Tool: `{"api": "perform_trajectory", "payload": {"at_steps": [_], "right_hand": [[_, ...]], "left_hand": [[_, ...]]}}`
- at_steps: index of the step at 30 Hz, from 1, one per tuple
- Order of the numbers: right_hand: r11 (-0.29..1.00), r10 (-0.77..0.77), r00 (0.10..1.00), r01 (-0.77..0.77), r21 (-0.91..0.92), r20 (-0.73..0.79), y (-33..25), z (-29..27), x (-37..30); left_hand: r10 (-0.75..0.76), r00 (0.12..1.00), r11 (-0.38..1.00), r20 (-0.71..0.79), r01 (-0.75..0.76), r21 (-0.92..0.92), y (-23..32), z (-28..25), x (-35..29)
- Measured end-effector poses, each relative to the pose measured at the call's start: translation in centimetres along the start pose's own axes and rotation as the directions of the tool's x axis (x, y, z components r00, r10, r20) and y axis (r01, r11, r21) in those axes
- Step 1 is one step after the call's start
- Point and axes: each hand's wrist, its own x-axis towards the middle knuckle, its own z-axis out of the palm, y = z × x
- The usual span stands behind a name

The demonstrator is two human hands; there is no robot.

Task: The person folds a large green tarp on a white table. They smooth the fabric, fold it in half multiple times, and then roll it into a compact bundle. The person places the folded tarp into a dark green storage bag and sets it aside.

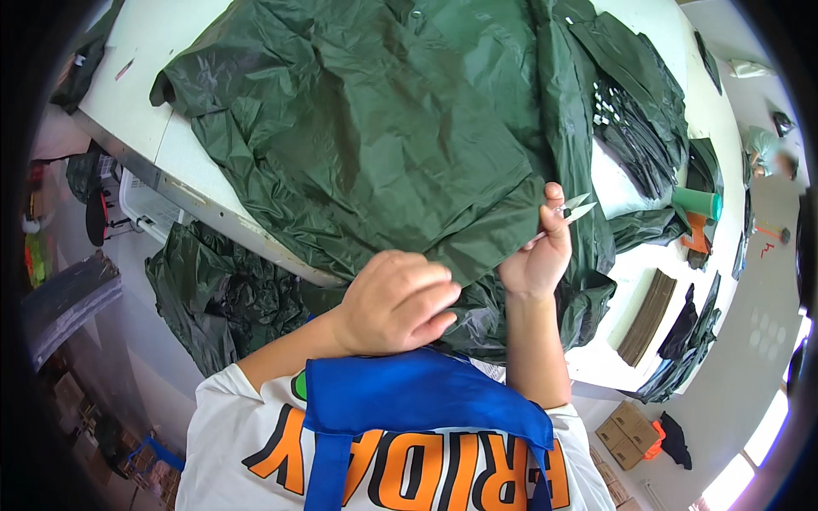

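A large sheet of shiny dark green waterproof fabric point(383, 136) lies crumpled over the table in front of me. Its near edge runs between my two hands. My left hand point(400, 300) has its fingers curled closed at that edge; the fingertips are partly hidden, and the fabric meets them. Raised at the right, my right hand point(538, 251) is closed around small thread snips point(579, 209), whose pale blades point up and to the right. The snips sit beside the fabric's edge, and the right palm is turned partly toward me.
More green fabric point(221, 298) hangs below the table edge on the left. To the right lie a stack of dark strips point(635, 145), a green cylinder point(697, 203) and a brown cardboard bundle point(648, 318) on the white table point(596, 353). Cardboard boxes point(629, 434) stand on the floor.
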Motion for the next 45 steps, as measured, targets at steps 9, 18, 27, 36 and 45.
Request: {"api": "perform_trajectory", "payload": {"at_steps": [9, 18, 27, 36, 45], "right_hand": [[0.281, -0.099, 0.995, 0.017, -0.960, -0.011, -2.4, 0.3, 0.4], [0.260, -0.216, 0.935, -0.221, -0.940, -0.280, -13.2, -11.6, 13.9], [-0.745, 0.037, 0.715, 0.485, -0.458, 0.698, -5.3, -2.8, 3.2], [-0.051, 0.359, 0.815, 0.504, -0.862, 0.455, -4.1, -4.2, 1.2], [-0.692, 0.411, 0.838, 0.543, -0.475, 0.359, -6.1, -4.1, 14.2]], "left_hand": [[-0.440, 0.744, 0.858, 0.503, 0.184, 0.479, -3.5, 2.3, -0.6], [-0.550, 0.515, 0.823, 0.657, 0.469, 0.322, -5.8, 1.8, 2.0], [-0.548, 0.833, 0.821, 0.077, 0.553, -0.139, -9.8, 6.2, 16.9], [-0.853, 0.511, 0.498, -0.101, 0.742, -0.450, -16.0, 7.0, 10.7], [-0.943, 0.012, -0.303, 0.333, 0.387, -0.871, -11.3, 3.8, 5.0]]}}
